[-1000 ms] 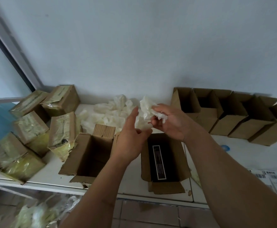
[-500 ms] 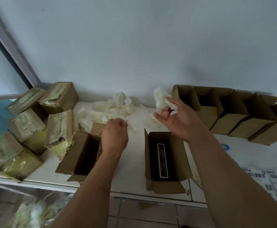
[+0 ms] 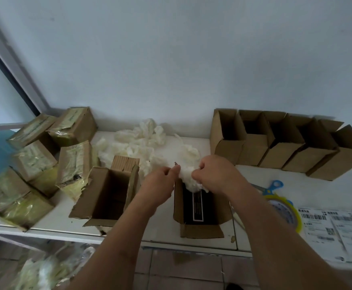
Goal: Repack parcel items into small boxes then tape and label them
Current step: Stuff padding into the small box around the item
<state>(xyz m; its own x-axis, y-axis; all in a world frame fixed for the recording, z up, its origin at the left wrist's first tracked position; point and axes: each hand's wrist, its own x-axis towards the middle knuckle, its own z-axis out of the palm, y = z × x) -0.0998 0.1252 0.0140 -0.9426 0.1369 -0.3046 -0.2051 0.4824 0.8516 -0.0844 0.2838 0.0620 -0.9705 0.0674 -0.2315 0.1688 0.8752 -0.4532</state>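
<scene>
A small open cardboard box (image 3: pixel 200 229) stands on the white table (image 3: pixel 162 227) with a black item (image 3: pixel 196 208) lying inside it. Over the box's far end, my left hand (image 3: pixel 160 183) and my right hand (image 3: pixel 214 172) both grip one wad of white packing paper (image 3: pixel 188 178), which touches the black item's top end. A second, larger open box (image 3: pixel 106 197) stands just left of my left arm, its inside dark.
A heap of white packing paper (image 3: pixel 141 143) lies against the wall. Several taped, yellow-wrapped parcels (image 3: pixel 35 162) crowd the left end. A row of open boxes (image 3: pixel 275 143) lines the right. Blue-handled scissors (image 3: pixel 273 186), a tape roll (image 3: pixel 286 212) and shipping labels (image 3: pixel 334 227) lie at right.
My right hand brought the paper wad down from above the table onto the far end of the small box. My left hand moved right and took hold of the same wad.
</scene>
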